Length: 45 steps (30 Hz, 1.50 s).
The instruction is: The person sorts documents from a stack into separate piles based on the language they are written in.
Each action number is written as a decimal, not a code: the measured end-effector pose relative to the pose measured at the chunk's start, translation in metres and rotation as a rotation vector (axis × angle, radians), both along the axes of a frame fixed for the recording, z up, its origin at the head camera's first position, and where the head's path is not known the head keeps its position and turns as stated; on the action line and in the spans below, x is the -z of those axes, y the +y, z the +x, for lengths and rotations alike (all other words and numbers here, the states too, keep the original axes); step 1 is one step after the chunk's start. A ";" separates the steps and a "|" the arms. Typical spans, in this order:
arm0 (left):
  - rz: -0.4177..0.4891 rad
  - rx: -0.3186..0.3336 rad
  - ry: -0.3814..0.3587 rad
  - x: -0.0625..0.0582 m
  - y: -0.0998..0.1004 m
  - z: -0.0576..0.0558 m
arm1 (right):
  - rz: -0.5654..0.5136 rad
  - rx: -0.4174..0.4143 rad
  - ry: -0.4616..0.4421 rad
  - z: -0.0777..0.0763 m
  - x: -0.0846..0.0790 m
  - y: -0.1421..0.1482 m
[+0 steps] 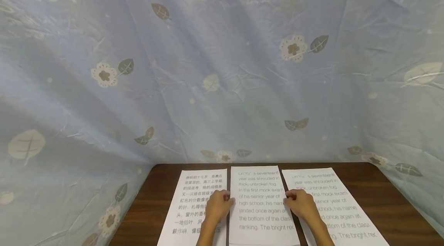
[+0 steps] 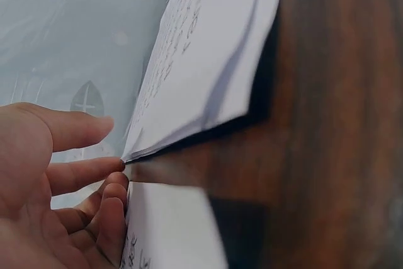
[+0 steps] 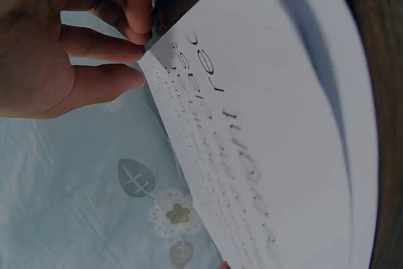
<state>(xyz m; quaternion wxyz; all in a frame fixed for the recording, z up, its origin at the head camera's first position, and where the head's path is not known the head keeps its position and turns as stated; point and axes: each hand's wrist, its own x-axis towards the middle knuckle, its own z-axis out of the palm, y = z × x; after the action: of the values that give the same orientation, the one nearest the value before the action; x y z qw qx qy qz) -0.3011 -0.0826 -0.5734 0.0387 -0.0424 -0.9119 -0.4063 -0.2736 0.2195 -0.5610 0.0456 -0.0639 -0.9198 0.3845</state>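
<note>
Three stacks of printed paper lie side by side. Both my hands are at the middle stack [image 1: 261, 207], which carries large English text. Along its left edge, my left hand [image 1: 216, 208] touches the sheets with its fingertips, the thumb standing apart in the left wrist view. The fingertips of my right hand [image 1: 302, 204] touch the opposite edge, with a gap between thumb and index finger. Beneath my left wrist lies the left stack [image 1: 185, 205], printed in Chinese characters. The right stack [image 1: 347, 203], in English, is partly hidden by my right hand and forearm.
Dark brown wooden table [image 1: 142, 203] shows around the stacks and in narrow strips between them. A pale blue curtain [image 1: 243, 95] with leaves and flowers hangs behind the table and along both sides. In the left wrist view, the near ends of the sheets [image 2: 242, 92] fan apart slightly.
</note>
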 end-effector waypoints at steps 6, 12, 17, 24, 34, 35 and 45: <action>0.040 0.001 -0.003 -0.005 0.000 0.001 | -0.059 -0.001 0.011 0.001 -0.008 0.000; 0.088 0.002 0.030 -0.007 0.002 0.003 | -0.223 0.012 -0.009 0.003 -0.010 -0.002; 0.114 -0.012 0.054 -0.006 0.004 0.003 | -0.271 0.017 -0.019 0.002 -0.009 -0.001; 0.159 -0.027 0.031 -0.005 0.004 0.003 | -0.293 0.014 -0.029 0.003 -0.009 -0.001; 0.204 -0.023 0.009 -0.012 0.001 0.005 | -0.274 0.015 -0.019 0.003 -0.014 0.002; 0.206 -0.021 0.012 -0.013 0.001 0.005 | -0.273 0.015 -0.018 0.003 -0.015 0.003; 0.258 -0.004 0.001 -0.012 0.000 0.004 | -0.292 0.016 -0.017 0.003 -0.016 0.005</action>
<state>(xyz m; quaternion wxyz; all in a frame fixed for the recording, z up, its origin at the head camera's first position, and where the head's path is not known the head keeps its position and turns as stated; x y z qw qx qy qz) -0.2967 -0.0823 -0.5616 0.0451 -0.0356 -0.8521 -0.5202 -0.2706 0.2241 -0.5451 0.0310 -0.0807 -0.8539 0.5133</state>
